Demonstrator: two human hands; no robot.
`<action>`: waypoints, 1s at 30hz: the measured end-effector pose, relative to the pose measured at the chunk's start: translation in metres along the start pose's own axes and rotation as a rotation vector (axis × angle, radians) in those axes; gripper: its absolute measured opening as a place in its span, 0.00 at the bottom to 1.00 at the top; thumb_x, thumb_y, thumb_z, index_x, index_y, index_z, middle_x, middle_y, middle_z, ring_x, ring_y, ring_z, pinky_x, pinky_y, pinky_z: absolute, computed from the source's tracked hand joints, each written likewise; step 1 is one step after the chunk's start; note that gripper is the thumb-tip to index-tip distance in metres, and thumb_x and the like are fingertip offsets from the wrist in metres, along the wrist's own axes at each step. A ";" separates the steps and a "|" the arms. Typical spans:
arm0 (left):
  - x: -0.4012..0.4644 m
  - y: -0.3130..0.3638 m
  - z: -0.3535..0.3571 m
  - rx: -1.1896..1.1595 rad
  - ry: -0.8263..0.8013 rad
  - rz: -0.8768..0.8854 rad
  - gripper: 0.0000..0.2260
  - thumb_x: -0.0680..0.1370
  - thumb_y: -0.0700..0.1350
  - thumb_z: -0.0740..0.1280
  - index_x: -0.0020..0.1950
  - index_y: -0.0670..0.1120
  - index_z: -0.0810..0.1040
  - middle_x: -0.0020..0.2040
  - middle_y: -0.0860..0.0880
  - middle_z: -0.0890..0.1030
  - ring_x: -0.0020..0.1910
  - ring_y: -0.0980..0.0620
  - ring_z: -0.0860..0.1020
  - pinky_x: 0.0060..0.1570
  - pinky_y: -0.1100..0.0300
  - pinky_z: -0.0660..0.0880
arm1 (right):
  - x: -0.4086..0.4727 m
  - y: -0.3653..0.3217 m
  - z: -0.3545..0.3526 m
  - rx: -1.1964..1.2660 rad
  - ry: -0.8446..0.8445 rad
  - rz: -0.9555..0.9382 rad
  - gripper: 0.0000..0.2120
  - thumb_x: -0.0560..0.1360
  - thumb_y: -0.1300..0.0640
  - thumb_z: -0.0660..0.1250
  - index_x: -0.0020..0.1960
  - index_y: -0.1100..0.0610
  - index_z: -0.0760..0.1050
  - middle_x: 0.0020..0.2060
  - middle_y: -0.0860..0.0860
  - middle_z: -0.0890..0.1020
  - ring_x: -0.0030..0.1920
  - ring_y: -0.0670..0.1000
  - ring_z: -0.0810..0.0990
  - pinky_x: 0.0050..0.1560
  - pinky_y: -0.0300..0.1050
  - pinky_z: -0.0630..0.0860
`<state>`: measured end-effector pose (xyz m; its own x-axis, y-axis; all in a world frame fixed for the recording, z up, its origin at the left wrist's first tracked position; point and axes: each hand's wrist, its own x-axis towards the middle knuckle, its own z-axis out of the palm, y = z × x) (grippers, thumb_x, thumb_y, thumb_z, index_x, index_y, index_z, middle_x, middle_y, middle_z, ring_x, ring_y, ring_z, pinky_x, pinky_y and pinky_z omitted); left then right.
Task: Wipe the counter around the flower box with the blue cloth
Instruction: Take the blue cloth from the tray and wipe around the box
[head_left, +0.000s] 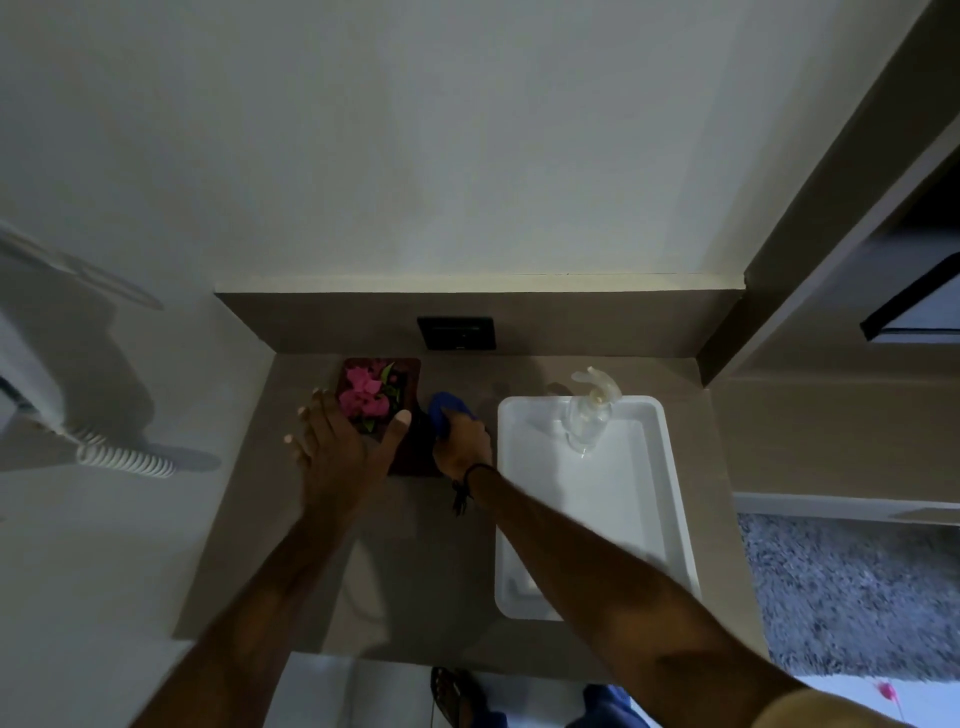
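Note:
A dark wooden flower box (408, 379) with pink blossoms stands on the beige counter (415, 561) near the back wall. My left hand (337, 447) grips the box from above, fingers on its left side and thumb across its right. Right beside the box, my right hand (462, 441) holds a bunched blue cloth (447, 408) pressed on the counter at the box's right edge. The near end of the box is hidden under my hands.
A white rectangular tray (675, 519) with a clear soap pump bottle (589, 415) lies to the right. A black wall socket (456, 332) sits behind the box. A coiled white cord (124, 460) hangs at the left wall. Grey rug at right.

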<state>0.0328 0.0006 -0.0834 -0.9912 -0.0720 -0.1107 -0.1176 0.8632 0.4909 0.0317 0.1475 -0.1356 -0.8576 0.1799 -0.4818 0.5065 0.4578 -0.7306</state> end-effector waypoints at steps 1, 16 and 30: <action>-0.001 0.000 0.000 0.004 0.001 0.004 0.55 0.68 0.75 0.58 0.82 0.41 0.44 0.83 0.41 0.50 0.83 0.40 0.47 0.78 0.37 0.41 | -0.002 0.001 0.001 0.021 0.001 0.008 0.22 0.77 0.65 0.62 0.70 0.59 0.73 0.62 0.61 0.80 0.62 0.64 0.79 0.61 0.54 0.77; -0.001 -0.002 0.003 0.031 0.033 0.004 0.54 0.69 0.75 0.57 0.82 0.43 0.44 0.83 0.42 0.50 0.83 0.42 0.45 0.79 0.37 0.42 | -0.027 0.008 0.011 0.211 0.027 -0.057 0.25 0.78 0.64 0.64 0.75 0.58 0.69 0.66 0.59 0.79 0.65 0.59 0.78 0.67 0.49 0.74; -0.003 0.003 0.000 0.045 0.041 0.010 0.53 0.69 0.74 0.59 0.81 0.40 0.46 0.82 0.39 0.53 0.82 0.39 0.49 0.79 0.35 0.45 | -0.025 -0.023 -0.022 0.672 -0.043 0.065 0.15 0.79 0.65 0.65 0.64 0.63 0.78 0.58 0.58 0.83 0.60 0.60 0.81 0.64 0.58 0.78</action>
<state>0.0353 0.0031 -0.0815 -0.9941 -0.0830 -0.0696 -0.1056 0.8856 0.4524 0.0398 0.1518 -0.0958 -0.8261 0.1477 -0.5438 0.5145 -0.1957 -0.8348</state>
